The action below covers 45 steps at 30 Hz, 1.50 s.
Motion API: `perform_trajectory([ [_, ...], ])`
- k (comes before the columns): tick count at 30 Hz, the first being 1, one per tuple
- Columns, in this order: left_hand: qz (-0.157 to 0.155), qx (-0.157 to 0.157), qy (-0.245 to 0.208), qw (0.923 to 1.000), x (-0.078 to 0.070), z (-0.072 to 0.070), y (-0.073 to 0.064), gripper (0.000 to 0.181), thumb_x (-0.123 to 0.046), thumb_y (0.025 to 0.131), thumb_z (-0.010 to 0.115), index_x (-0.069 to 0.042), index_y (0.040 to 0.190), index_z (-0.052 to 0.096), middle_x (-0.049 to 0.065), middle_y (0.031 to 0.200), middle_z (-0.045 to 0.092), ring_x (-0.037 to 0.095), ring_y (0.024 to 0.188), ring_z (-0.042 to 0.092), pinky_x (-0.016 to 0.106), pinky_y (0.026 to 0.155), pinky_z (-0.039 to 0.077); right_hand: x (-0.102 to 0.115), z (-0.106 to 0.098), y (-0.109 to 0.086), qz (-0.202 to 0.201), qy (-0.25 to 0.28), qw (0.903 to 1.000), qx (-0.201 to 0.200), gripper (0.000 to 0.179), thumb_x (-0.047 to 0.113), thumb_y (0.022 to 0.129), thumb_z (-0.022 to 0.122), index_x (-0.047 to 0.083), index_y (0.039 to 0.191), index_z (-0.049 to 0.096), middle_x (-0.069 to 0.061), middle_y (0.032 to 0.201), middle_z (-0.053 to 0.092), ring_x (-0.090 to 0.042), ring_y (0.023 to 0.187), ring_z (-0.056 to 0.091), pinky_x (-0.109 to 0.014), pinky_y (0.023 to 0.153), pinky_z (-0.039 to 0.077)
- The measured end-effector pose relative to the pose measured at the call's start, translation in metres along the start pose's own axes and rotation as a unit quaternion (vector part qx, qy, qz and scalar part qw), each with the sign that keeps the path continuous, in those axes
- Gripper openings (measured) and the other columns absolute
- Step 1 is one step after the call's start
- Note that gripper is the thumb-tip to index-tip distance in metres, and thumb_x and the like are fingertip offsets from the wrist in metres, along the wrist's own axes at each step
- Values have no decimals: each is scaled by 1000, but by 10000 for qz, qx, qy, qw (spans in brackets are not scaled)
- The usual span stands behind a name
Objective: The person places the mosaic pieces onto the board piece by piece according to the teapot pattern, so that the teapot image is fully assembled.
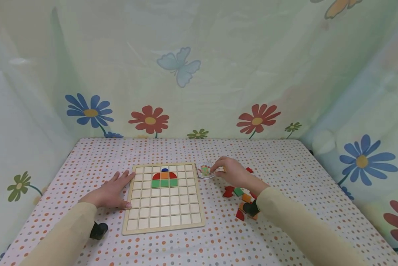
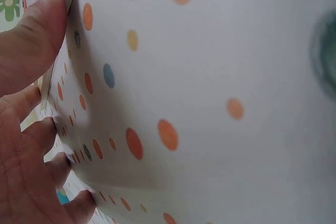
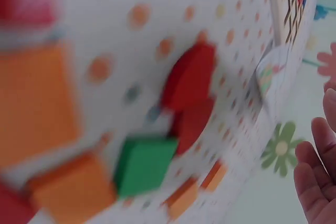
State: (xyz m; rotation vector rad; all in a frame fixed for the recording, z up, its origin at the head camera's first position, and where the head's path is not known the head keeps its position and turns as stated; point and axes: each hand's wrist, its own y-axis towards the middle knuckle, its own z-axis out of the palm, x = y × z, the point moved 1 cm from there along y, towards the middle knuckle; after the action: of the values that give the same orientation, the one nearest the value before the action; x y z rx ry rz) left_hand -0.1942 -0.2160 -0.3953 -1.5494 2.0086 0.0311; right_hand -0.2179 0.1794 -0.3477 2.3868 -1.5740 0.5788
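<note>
Left hand (image 1: 114,190): bare, fingers spread, at the left edge of a square pale-wood grid board (image 1: 165,210). Fingertips of that hand meet the frame near its upper left corner; thumb rests on the same edge lower down. Left wrist view agrees: digits apart, thumb against the board's side, other fingertips on the white cloth with coloured dots (image 1: 285,166).

Board lies flat on the cloth. Set in its upper cells: one blue half-round piece (image 1: 165,170) on top; below it an orange square (image 1: 165,175) between two red quarter-round pieces (image 1: 156,176); beneath, a row of three green squares (image 1: 164,183).

Right hand (image 1: 233,171): fingers bent, tips at the right side of a small white card with a coloured print (image 1: 204,170), just beside the board's upper right corner. Whether finger and thumb pinch the card, cannot tell; right wrist view shows several fingers close together, thumb out of sight.

Under and near the right forearm: loose red, green and orange blocks (image 1: 238,191), scattered, some touching. Cream sleeves (image 1: 66,232) on both arms. Behind: pale backdrop with printed flowers (image 1: 119,74).
</note>
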Motion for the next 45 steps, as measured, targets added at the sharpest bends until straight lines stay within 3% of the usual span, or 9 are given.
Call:
perform_trajectory([
  [10,-47,2,-2,10000,2,0,-1,106,-27,79,87,-2,161,24,31,167,11,57,153,4,78,118,13,-59,-23,-43,579,-361,9975,-188,14,3,95,69,7,106,77,-12,113,70,-39,116,61,-58,100,53],
  [21,13,-17,10,10000,2,0,-2,106,-26,79,87,-1,161,24,32,167,11,58,152,4,77,118,12,-102,-23,-84,1062,-421,9933,-187,15,-1,91,72,6,103,78,-12,107,68,-33,103,63,-56,91,55],
  [31,35,-34,24,10000,1,1,0,106,-25,79,87,-1,161,24,32,167,11,58,153,4,77,119,12,-118,-21,-95,1455,-502,9880,-143,18,0,90,73,8,105,79,-15,112,65,-37,106,62,-59,94,54],
  [45,27,-53,14,10000,4,4,3,106,-26,79,87,-2,161,24,31,167,12,57,153,4,77,118,12,-128,-19,-92,1290,-532,9902,-100,22,0,89,74,5,110,76,-14,112,67,-37,110,63,-60,95,54],
])
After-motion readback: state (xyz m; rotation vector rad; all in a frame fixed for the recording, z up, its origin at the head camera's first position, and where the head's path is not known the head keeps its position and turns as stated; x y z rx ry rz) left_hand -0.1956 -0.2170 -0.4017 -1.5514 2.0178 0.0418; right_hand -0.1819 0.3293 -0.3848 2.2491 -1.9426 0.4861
